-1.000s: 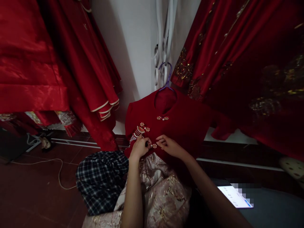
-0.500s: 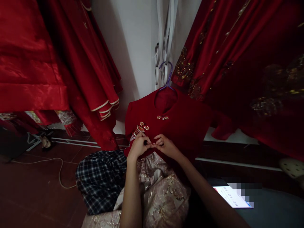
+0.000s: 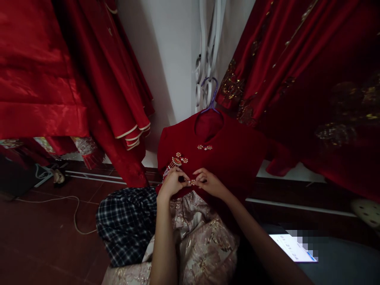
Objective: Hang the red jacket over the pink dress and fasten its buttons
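A red top point(image 3: 231, 142) hangs on a purple hanger point(image 3: 213, 97) in front of me. On its lower front, my left hand point(image 3: 173, 183) and my right hand point(image 3: 209, 183) pinch a small beaded clasp point(image 3: 192, 182) from either side. Fingertips hide its ends. A similar clasp point(image 3: 204, 147) sits below the neckline. Left of it lies a gold-and-red brooch point(image 3: 177, 161) with hanging bead strings, close above my left hand. Below both hands, a pale gold-patterned cloth point(image 3: 204, 241) spreads over the lap.
Red garments point(image 3: 118, 79) hang at the left, and more with gold embroidery point(image 3: 233, 85) at the right. A lit phone point(image 3: 292, 247) lies at lower right. Across the tiled floor runs a cable point(image 3: 77, 213). Dark plaid fabric point(image 3: 127, 225) covers a knee.
Both hands keep their pinch at the same spot on the top. More of the beaded clasp shows between the fingertips. The view has shifted slightly.
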{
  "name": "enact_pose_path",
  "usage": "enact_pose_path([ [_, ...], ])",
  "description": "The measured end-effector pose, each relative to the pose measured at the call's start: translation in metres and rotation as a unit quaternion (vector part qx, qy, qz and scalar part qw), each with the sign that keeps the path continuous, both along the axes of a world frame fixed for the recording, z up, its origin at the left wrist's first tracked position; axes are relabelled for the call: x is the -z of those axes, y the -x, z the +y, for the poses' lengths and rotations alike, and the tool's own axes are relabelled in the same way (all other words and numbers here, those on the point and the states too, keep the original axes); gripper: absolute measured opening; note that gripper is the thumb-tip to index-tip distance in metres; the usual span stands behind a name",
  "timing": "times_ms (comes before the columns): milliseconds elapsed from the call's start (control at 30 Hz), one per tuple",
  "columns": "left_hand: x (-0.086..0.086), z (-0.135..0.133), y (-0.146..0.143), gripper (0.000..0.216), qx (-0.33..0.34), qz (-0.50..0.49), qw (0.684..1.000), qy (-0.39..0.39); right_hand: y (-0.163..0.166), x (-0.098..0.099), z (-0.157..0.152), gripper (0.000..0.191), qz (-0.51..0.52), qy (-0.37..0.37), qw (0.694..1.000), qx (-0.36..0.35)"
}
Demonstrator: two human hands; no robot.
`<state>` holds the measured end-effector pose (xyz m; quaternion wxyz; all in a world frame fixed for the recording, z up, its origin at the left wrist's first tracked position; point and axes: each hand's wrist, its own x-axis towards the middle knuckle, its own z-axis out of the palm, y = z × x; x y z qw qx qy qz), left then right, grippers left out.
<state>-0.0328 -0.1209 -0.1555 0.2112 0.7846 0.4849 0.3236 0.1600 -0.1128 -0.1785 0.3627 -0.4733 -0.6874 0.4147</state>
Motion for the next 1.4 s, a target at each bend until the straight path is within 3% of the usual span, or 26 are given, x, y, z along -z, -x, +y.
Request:
enact_pose_path([
  [533,0.002,0.000,-0.007,0.009,0.027,-0.056,0.996,0.057,-0.002,-0.001,0.001,0.033,-0.007,-0.012,1.000,0.012],
  [900,0.006,0.002,-0.007,0.013,0.048,-0.090,0.990,0.099,-0.002,-0.002,0.000,0.032,-0.005,0.012,1.000,0.008],
  [1400,0.002,0.002,-0.012,0.015,0.043,-0.128,0.986,0.093,-0.005,-0.009,-0.002,0.029,0.033,0.048,0.998,-0.016],
])
